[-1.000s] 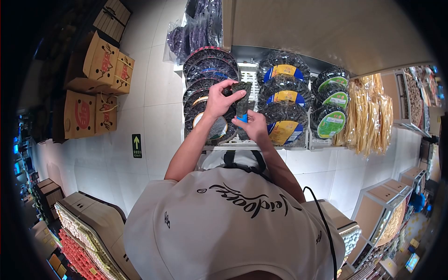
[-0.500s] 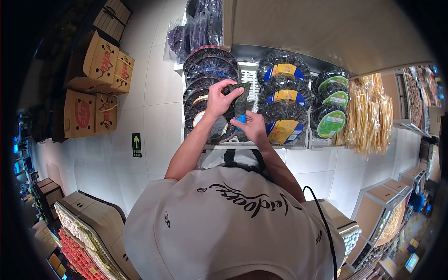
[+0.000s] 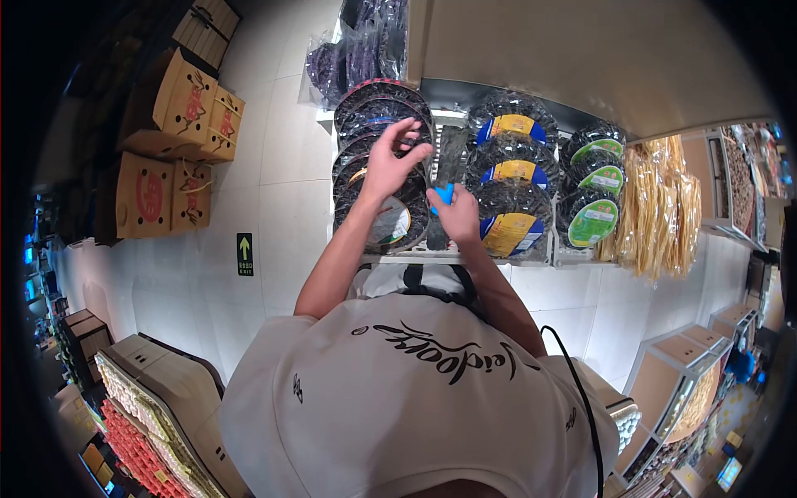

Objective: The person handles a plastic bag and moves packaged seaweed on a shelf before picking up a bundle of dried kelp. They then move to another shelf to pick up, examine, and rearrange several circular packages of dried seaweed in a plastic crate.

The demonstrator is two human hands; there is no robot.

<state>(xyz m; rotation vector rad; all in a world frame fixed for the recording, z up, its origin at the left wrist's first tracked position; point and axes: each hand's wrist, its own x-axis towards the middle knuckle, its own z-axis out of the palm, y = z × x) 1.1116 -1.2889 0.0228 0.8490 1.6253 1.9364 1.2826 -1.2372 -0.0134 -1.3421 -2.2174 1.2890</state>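
Head view: dark strip (image 3: 452,153) points lengthwise away from the person; right hand (image 3: 457,217) pinches a perhaps attached blue piece (image 3: 445,194); left hand (image 3: 390,168) open.

I see blue-and-yellow labels (image 3: 513,174), green oval labels (image 3: 594,221), a white shirt (image 3: 398,390) with black lettering (image 3: 452,353), and reddish-pink goods (image 3: 137,452).

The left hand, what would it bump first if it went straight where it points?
Probably the far packs in the stack of round dark packs, though from this one view I can't tell whether the left hand would pass above them.
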